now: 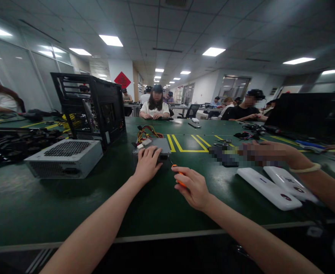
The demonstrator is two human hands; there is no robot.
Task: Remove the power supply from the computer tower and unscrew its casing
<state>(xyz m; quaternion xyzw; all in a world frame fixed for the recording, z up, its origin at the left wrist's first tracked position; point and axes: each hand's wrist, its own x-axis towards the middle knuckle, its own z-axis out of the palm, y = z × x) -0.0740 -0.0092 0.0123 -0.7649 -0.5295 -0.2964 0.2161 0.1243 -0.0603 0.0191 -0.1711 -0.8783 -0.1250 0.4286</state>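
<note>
A small grey computer power supply [164,144] lies on the green table, with a bundle of coloured cables [148,131] at its far side. My left hand [148,164] grips it from above, fingers bent over its top and near edge, hiding much of it. Just to the right, my right hand [193,187] is closed around the orange handle of a screwdriver [181,180]. The thin shaft points up and left at the power supply's right end; I cannot tell whether its tip sits in a screw.
To the left stand a larger power supply [67,158] and an open black computer case [99,106]. White power banks [270,188] lie at right, under another person's arm [307,161]. A dark monitor [307,118] is behind. Someone sits across the table.
</note>
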